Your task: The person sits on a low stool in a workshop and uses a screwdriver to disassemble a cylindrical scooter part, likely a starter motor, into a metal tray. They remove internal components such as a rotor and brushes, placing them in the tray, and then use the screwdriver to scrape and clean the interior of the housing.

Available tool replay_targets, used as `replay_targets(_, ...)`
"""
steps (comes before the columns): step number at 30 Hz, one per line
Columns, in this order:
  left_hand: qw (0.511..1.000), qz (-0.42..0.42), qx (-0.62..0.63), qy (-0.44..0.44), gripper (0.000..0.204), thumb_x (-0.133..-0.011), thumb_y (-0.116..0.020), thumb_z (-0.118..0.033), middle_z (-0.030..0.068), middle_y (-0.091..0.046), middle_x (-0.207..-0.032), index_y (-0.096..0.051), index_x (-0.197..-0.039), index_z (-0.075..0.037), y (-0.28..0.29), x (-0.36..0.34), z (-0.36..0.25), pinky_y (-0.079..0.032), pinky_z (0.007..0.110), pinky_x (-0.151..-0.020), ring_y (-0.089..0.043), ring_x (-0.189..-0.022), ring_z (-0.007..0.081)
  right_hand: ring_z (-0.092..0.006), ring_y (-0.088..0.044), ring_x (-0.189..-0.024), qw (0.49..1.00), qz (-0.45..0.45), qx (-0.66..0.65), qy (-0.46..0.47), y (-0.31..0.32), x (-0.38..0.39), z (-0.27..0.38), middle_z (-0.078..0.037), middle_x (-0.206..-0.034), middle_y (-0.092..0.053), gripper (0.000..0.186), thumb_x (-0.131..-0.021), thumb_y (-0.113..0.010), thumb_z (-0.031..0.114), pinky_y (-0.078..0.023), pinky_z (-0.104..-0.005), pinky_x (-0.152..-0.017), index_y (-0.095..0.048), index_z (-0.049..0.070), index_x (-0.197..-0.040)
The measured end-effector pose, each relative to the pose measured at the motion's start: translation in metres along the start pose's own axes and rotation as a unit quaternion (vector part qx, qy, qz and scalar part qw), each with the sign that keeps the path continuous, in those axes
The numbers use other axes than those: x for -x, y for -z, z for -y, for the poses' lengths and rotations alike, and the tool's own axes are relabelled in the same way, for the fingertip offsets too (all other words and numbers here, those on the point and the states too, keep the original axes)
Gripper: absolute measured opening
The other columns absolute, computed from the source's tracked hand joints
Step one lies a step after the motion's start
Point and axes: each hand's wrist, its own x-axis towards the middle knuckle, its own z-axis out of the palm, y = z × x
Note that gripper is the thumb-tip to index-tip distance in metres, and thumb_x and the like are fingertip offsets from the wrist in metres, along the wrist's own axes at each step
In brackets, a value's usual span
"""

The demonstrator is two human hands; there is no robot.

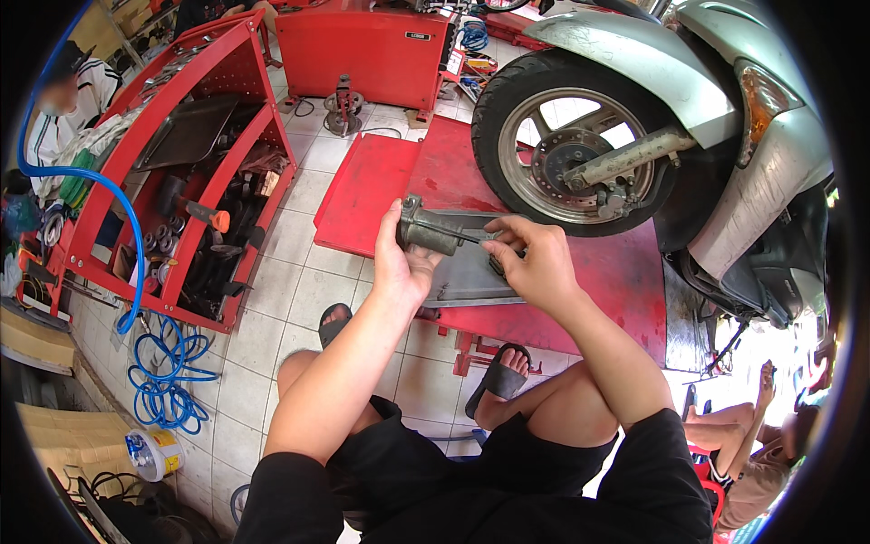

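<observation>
My left hand (402, 263) is closed round a dull grey-green cylindrical metal part (433, 236) with a wider, dark lugged end, holding it above a grey metal tray (471, 281). A thin dark rod (467, 238) runs from the cylinder's right end to my right hand (536, 261), whose thumb and fingers pinch it. Whether the rod is a tool or belongs to the part, I cannot tell. Another small dark piece (496, 264) shows just under my right fingers, partly hidden by them. The tray lies on a red lift platform (598, 313).
A scooter's front wheel (573, 140) stands on the platform, ahead and right. At left are a red tool cart (195, 227) and a coiled blue air hose (168, 372). A red cabinet (362, 59) stands at the back. Other people (77, 100) sit at the far left and lower right.
</observation>
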Motion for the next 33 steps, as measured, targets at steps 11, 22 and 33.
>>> replay_targets(11, 1.0, 0.001, -0.005, 0.004, 0.043, -0.087, -0.073, -0.041, 0.0095, -0.062, -0.114, -0.06, -0.114, -0.01, 0.0, 0.002, -0.001, -0.043, 0.057, -0.107, -0.062, -0.113, 0.0273, -0.023, -0.059, -0.066, 0.995, -0.029, 0.026, 0.097, -0.005, 0.0, -0.006, -0.013, -0.08, -0.066, 0.027, -0.074, -0.08, 0.002, -0.049, -0.0331, -0.063, -0.07, -0.001, -0.099)
replay_targets(22, 1.0, -0.006, -0.007, 0.003, 0.043, -0.087, -0.072, -0.041, 0.0086, -0.062, -0.113, -0.06, -0.114, -0.01, 0.003, -0.001, 0.0, -0.044, 0.057, -0.107, -0.062, -0.112, 0.0266, -0.0265, -0.072, -0.074, 0.995, -0.024, 0.05, 0.082, -0.001, -0.002, 0.002, -0.016, -0.085, -0.073, 0.02, -0.078, -0.078, 0.005, -0.055, -0.0329, -0.068, -0.072, 0.0, -0.097)
replay_targets(33, 0.998, 0.038, 0.04, 0.028, 0.037, -0.089, -0.07, -0.045, 0.0068, -0.067, -0.111, -0.064, -0.111, -0.016, 0.018, -0.022, 0.01, -0.047, 0.053, -0.103, -0.063, -0.11, 0.0273, -0.0371, -0.069, -0.073, 0.993, -0.014, 0.061, 0.102, -0.001, 0.004, -0.003, -0.019, -0.077, -0.069, 0.011, -0.086, -0.07, 0.01, -0.052, -0.0431, -0.068, -0.072, 0.001, -0.092)
